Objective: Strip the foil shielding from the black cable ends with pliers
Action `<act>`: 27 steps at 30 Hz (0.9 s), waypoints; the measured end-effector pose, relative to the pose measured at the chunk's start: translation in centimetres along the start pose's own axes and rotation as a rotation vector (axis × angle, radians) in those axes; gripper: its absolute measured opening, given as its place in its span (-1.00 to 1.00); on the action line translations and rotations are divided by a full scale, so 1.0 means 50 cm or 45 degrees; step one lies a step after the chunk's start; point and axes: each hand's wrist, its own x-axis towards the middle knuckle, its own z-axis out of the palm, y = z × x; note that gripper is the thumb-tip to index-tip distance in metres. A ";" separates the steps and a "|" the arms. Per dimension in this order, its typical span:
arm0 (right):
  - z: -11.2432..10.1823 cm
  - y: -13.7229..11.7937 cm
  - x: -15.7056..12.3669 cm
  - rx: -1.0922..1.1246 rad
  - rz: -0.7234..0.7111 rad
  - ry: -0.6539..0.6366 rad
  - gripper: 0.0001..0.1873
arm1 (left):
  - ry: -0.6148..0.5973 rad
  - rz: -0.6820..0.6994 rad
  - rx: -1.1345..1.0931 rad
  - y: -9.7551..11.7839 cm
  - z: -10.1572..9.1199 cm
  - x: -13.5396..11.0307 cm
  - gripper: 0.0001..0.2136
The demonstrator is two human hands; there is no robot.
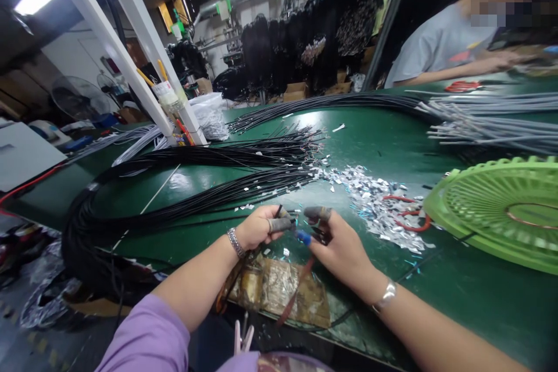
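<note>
My left hand pinches a black cable, its long axis roughly nine-to-three o'clock; at three, just past its tip, my right hand has curled fingers, whether gripping anything I can't tell.

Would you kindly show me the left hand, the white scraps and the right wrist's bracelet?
Left hand (260,226): head view, middle of hand.
White scraps (377,218): head view, pile's middle.
Right bracelet (385,295): head view, its silver band.

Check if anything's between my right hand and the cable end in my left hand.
Nothing visible: only a small gap separates your right hand from the cable end pinched in your left hand. The pile of scraps lies beyond your right hand.
</note>
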 end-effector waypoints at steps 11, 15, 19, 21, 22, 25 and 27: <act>-0.009 -0.008 0.006 -0.778 -0.344 -0.096 -0.78 | 0.172 0.341 0.684 0.007 0.015 -0.011 -0.79; -0.030 -0.011 0.020 -0.325 -0.210 -0.305 -0.89 | 0.039 0.367 0.748 0.008 0.004 -0.013 -0.82; -0.026 -0.008 0.018 0.704 0.183 -0.647 -0.72 | -0.227 0.104 0.382 0.003 -0.008 -0.008 -0.62; -0.012 -0.005 0.010 1.162 0.411 -0.775 -0.60 | -0.309 0.010 0.217 0.000 -0.012 -0.004 -0.50; -0.004 -0.003 0.008 1.314 0.483 -0.801 -0.56 | -0.328 -0.015 0.175 -0.002 -0.013 -0.001 -0.47; 0.004 0.007 0.013 1.369 0.557 -0.681 -0.56 | -0.241 -0.040 0.180 -0.006 -0.015 0.007 -0.49; -0.002 0.014 0.025 1.039 0.481 -0.485 -0.65 | -0.102 -0.026 0.299 -0.005 -0.011 0.010 -0.56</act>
